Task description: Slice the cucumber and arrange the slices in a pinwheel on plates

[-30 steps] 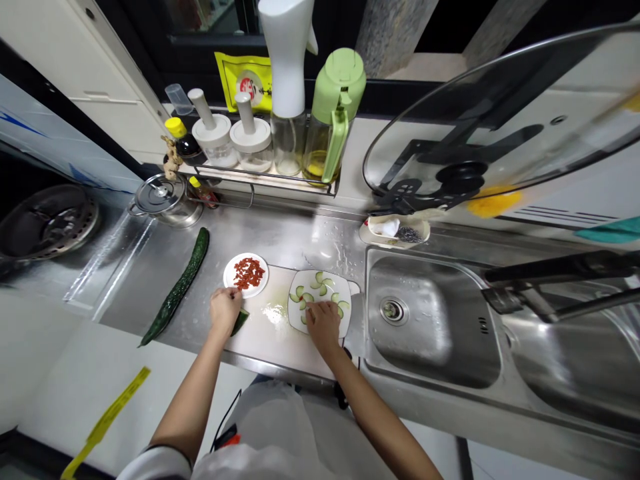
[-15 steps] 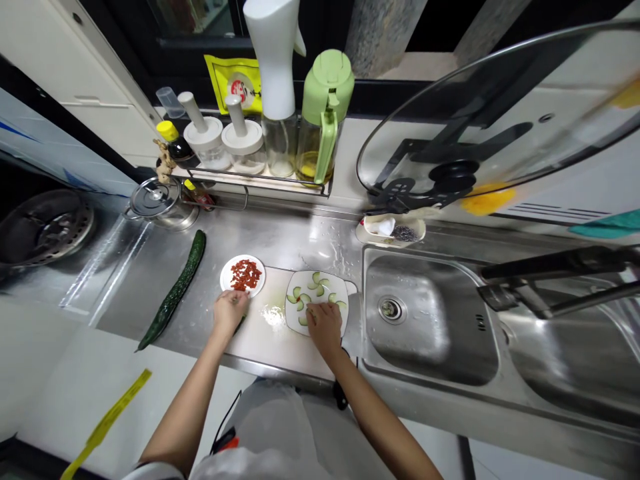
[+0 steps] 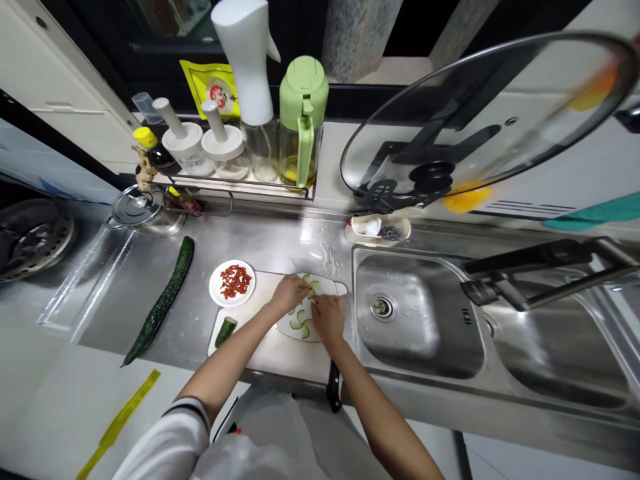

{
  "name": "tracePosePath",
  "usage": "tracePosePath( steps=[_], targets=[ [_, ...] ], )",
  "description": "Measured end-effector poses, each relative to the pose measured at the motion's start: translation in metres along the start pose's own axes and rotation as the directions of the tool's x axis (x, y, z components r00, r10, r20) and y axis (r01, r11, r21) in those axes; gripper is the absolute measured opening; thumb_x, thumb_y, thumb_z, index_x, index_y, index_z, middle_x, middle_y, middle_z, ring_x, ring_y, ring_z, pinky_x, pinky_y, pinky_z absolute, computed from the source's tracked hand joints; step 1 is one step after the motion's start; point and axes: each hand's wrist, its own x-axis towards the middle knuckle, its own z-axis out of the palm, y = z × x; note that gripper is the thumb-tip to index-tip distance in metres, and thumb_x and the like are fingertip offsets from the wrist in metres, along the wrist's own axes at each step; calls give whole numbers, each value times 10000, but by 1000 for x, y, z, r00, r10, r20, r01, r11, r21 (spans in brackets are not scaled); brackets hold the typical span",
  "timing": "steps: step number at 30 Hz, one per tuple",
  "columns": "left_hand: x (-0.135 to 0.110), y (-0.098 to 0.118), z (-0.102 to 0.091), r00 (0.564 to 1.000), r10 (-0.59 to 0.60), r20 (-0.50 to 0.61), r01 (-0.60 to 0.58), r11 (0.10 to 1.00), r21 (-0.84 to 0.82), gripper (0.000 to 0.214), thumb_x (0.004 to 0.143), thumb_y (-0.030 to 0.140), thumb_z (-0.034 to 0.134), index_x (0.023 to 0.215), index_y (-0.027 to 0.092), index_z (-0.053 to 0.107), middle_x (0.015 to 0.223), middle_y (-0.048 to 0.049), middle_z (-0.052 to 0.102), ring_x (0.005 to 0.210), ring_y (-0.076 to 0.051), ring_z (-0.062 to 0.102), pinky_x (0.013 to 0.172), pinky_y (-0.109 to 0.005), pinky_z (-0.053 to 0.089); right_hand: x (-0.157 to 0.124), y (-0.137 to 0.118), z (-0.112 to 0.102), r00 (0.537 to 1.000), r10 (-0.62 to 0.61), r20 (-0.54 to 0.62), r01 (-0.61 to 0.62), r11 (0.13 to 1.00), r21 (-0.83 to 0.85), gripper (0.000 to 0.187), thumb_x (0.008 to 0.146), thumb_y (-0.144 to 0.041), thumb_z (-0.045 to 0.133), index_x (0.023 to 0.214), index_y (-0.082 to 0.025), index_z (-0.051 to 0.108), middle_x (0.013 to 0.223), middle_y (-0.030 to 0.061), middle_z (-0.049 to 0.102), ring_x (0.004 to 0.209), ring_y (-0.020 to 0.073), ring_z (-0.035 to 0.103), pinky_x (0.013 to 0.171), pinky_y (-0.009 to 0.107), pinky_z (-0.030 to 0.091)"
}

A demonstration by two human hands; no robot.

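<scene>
Bunched (pinching or not, I can't tell), my left hand [image 3: 291, 293] and right hand [image 3: 328, 316] sit over cucumber slices [image 3: 305, 331], seemingly part-arranged, with red bits [image 3: 235, 281] left on the dish [image 3: 215, 284].

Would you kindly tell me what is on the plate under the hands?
Curved green cucumber slices lie on the plate. The left hand and right hand hide part of it, so whatever is beneath them cannot be seen.

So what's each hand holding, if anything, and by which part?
Cannot tell: any piece in left hand or right hand over the plate is indistinct.
</scene>
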Motion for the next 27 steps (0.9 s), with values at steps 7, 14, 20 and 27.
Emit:
tracePosePath(
  steps=[7,14,20,27],
  targets=[
    [12,-2,1,992,-55,112,43,994,103,144,774,195,575,752,178,716,786,-34,635,730,-135,583,689,-227,438,14,0,-3,999,23,33,-23,1000,5,244,850,-224,529,1050,-224,669,973,49,646,1010,238,399,781,326,274],
    [15,-2,3,992,-59,108,39,984,176,161,792,193,556,791,175,716,812,-43,634,751,-142,579,724,-237,446,20,-2,2,1000,-9,23,9,1000,8,293,841,-213,512,1090,-241,665,956,63,629,989,246,378,765,339,274],
    [14,-4,8,993,-56,105,31,974,226,164,800,186,556,808,184,720,851,-55,639,800,-155,582,767,-250,459,23,-3,4,1000,-14,22,15,1000,-9,293,840,-214,519,1091,-232,671,956,70,625,977,246,375,766,340,281],
    [5,-5,0,999,-16,39,8,982,187,182,823,189,543,871,185,719,859,-60,642,831,-164,595,795,-264,476,20,-2,1,1000,-3,-5,3,1000,20,286,841,-211,529,1090,-234,669,981,64,632,1003,243,383,765,333,291]
  ],
)
